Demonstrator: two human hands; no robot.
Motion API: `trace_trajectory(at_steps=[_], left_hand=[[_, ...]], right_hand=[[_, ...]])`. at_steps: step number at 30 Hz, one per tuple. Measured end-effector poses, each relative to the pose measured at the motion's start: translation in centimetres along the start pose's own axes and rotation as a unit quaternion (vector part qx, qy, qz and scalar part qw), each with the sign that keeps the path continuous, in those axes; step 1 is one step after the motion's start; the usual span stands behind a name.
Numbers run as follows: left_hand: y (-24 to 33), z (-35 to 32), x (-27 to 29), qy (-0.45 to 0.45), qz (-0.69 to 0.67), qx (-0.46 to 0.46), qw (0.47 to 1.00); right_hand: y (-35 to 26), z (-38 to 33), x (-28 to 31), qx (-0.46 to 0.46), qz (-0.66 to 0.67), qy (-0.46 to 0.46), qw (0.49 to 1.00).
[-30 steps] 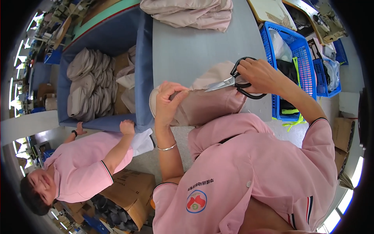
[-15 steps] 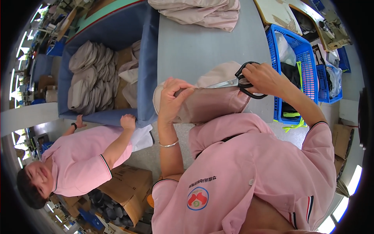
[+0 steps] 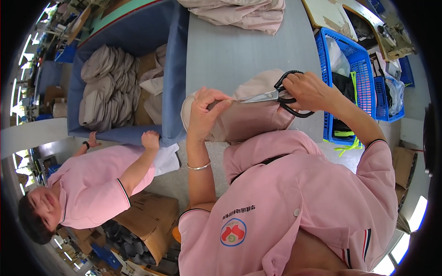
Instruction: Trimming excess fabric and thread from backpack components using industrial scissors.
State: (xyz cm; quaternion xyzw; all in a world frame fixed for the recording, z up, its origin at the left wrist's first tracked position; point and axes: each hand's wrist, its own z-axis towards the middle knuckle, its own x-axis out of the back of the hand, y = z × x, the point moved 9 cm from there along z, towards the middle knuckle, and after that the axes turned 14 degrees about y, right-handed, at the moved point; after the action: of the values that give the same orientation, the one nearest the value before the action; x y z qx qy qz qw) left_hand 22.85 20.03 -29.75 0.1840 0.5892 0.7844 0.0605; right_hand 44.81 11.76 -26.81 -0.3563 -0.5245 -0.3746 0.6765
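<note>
A beige sewn fabric piece [image 3: 248, 120], rounded and bag-like, lies at the near edge of the grey table, against my body. My left hand [image 3: 207, 110] is closed in a pinch at its upper left edge; any thread between the fingertips is too fine to make out. My right hand [image 3: 308, 92] grips the black handles of a pair of scissors [image 3: 267, 96]. Their metal blades point left over the fabric, with the tips close beside my left fingertips.
More beige fabric pieces [image 3: 235, 14] lie at the table's far end. On the left, a blue-sided bin [image 3: 172, 78] holds stacks of similar pieces, and a co-worker [image 3: 103, 184] rests both hands at its rim. Blue plastic baskets [image 3: 324, 60] stand on the right.
The scissors and both hands have shifted only slightly, with the tips still near my left fingers. The whole view has moved a little. The co-worker's hands stay by the bin.
</note>
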Motion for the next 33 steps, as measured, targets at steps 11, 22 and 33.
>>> trace_trajectory(at_steps=[11, 22, 33], left_hand=[[0.5, -0.1, -0.9, -0.018, -0.009, -0.022, 1.0], [-0.1, 0.0, -1.3, -0.045, -0.041, 0.023, 0.998], [0.1, 0.0, 0.2, -0.039, -0.025, 0.07, 0.996]], right_hand=[[-1.1, 0.6, 0.5, -0.001, -0.006, 0.032, 0.999], [-0.7, 0.7, 0.0, 0.005, 0.051, -0.005, 0.999], [-0.2, 0.5, -0.7, -0.008, 0.017, -0.016, 1.0]])
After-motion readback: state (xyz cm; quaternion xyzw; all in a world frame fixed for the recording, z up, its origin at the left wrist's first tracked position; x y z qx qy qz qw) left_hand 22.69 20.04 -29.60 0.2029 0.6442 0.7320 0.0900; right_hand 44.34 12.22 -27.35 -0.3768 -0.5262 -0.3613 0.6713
